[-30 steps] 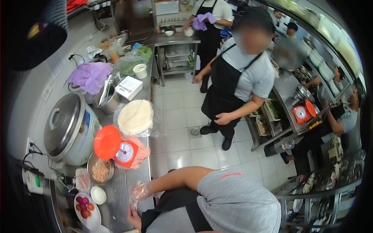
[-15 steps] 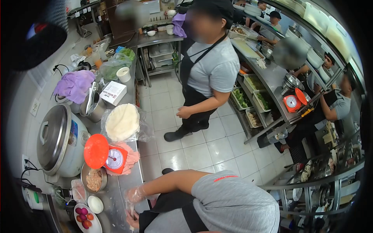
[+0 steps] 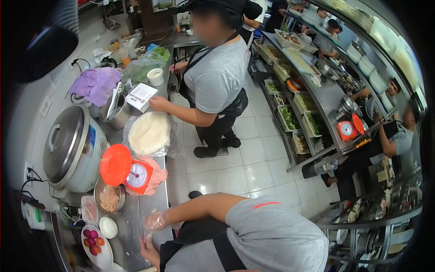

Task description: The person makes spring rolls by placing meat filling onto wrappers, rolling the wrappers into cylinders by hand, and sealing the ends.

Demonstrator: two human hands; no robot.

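My right hand [image 3: 156, 220], in a clear plastic glove, is over the metal counter [image 3: 131, 213] with its fingers curled. Just below it is my bare left hand [image 3: 148, 250], fingers drawn together. A small whitish piece shows at the fingertips between the two; I cannot make out what it is. Left of my hands are a metal bowl [image 3: 121, 206] of pinkish minced meat [image 3: 109, 198] and a small white bowl [image 3: 108, 227]. An oval plate [image 3: 103, 259] holds purple-red onions [image 3: 90, 234] and tomatoes [image 3: 96, 249]. An orange kitchen scale [image 3: 138, 176] stands on a pink cloth [image 3: 157, 177].
A large rice cooker [image 3: 68, 147] stands by the wall. Round white sheets [image 3: 149, 133] lie on plastic farther along the counter. Beside it stands a co-worker [image 3: 215, 75], one hand at a white box [image 3: 141, 97]. Shelving with food trays [image 3: 290, 119] is across the aisle.
The co-worker has stepped toward the counter and reached to the white box. My view has shifted slightly. Both my hands stay close together over the counter.
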